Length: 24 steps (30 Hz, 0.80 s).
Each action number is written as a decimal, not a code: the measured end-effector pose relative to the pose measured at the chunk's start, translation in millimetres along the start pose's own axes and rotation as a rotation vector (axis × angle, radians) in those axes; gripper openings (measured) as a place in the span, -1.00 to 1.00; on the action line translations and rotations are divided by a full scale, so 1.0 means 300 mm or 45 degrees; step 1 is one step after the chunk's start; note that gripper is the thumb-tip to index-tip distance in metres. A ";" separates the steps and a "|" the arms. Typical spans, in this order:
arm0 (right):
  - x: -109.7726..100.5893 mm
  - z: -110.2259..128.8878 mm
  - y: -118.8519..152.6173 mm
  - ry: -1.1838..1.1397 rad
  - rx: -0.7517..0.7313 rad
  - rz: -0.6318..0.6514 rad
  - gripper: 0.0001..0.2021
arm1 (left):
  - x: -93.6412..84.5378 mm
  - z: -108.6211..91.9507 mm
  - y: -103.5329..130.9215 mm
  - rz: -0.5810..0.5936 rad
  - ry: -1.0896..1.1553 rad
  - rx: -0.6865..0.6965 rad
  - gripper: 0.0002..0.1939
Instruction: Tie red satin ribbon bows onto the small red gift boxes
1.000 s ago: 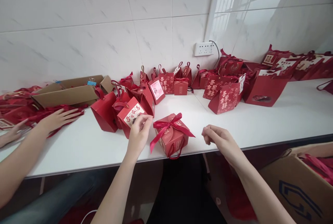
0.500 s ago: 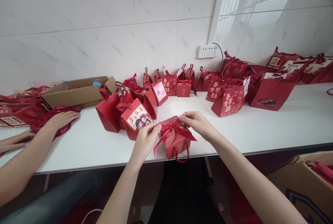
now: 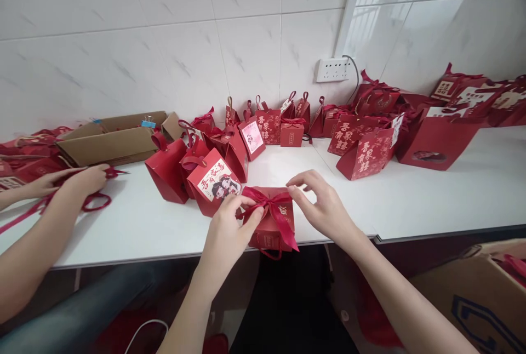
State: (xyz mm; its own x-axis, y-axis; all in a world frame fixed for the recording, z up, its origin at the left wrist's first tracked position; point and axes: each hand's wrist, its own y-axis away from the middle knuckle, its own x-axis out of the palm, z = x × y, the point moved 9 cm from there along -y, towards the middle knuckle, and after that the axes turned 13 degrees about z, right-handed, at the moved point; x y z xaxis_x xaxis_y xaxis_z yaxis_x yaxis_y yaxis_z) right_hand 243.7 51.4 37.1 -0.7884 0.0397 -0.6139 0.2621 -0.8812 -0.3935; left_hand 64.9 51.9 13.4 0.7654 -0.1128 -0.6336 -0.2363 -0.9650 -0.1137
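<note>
A small red gift box [image 3: 259, 232] with a crimson ribbon bow [image 3: 269, 203] on top stands at the front edge of the white table, its cord handle hanging over the edge. My left hand [image 3: 234, 220] pinches the ribbon at the left side of the bow, between thumb and fingers. At the bow's right side, my right hand [image 3: 314, 198] has its fingers apart, the fingertips beside the ribbon's right loop. Just behind my left hand stands a red bag with a cartoon couple label [image 3: 216, 181].
Many red boxes and bags [image 3: 367, 148] line the back of the white table [image 3: 164, 233]. An open cardboard carton [image 3: 107, 146] lies at the left. Another person's hands [image 3: 84, 181] hold red ribbon and scissors there. A large cardboard box [image 3: 472, 293] stands at lower right.
The gift box has turned and the bow's tail now hangs to the right. My right hand has opened from its pinch on the ribbon. The other person's hands have lifted ribbon and scissors.
</note>
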 end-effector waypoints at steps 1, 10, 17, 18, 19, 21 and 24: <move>0.007 0.042 0.003 0.056 -0.116 0.038 -0.83 | -0.001 -0.006 0.001 0.013 -0.034 0.001 -0.82; 0.139 0.086 0.007 0.206 -0.280 0.486 -0.67 | 0.076 0.027 0.034 0.506 0.468 -0.366 -0.59; 0.146 0.062 0.008 0.135 -0.262 0.459 -0.69 | 0.255 0.071 0.205 0.827 0.697 -0.580 -0.59; 0.145 0.061 0.009 0.114 -0.269 0.456 -0.69 | 0.272 0.079 0.226 0.900 0.663 -0.580 -0.59; 0.140 0.060 0.009 0.083 -0.276 0.438 -0.69 | 0.281 0.089 0.243 0.989 0.600 -0.567 -0.60; 0.106 0.047 0.009 -0.005 -0.253 0.334 -0.67 | 0.259 0.116 0.262 1.137 0.408 -0.523 -0.64; 0.017 -0.007 0.017 -0.112 -0.051 0.047 -0.68 | 0.127 0.167 0.216 1.002 0.183 -0.512 -0.63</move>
State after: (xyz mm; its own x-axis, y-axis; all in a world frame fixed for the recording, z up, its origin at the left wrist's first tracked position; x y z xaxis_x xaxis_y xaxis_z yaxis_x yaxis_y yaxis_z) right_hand 242.1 48.1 30.4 -0.8233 -0.0355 -0.5665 0.3123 -0.8618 -0.3998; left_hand 48.7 -3.2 -56.3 0.5443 -0.7797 -0.3095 -0.5177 -0.6025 0.6075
